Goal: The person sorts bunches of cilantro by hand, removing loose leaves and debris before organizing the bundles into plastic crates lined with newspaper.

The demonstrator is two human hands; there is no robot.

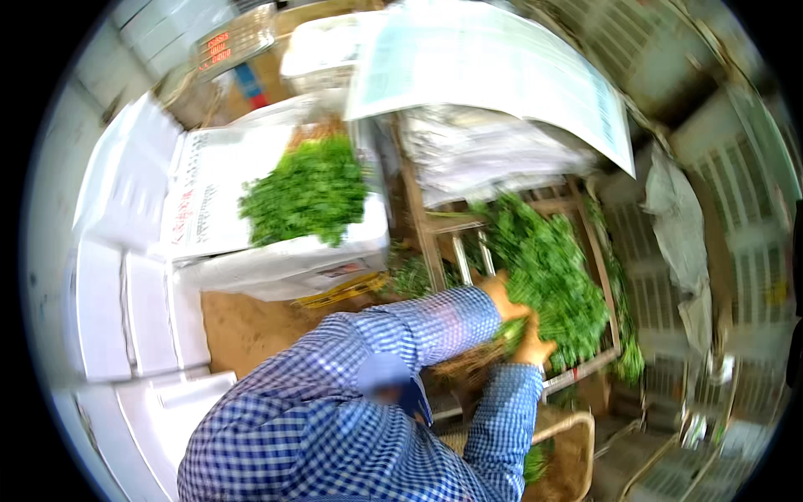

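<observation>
A large bunch of leafy green herbs [556, 276] lies across a slatted frame to the right of the middle. Its leaves point away from me and its stems come toward my hands. My left hand [502, 299] reaches over from the left and is closed around the lower part of the bunch. Just nearer and to the right, my right hand [533, 343] grips the same bunch by its stem end. Motion blur softens the fingers, and the leaves partly cover them. Pale roots or stems [468, 360] show below my left forearm.
Another herb bunch [309, 192] rests on a white paper-covered box [276, 272] at the left. A large printed sheet [493, 67] arches over wrapped white bundles [485, 159]. Stacked plastic crates [728, 176] stand right, a tan basket [585, 452] near me, a red-lit display [216, 50] far left.
</observation>
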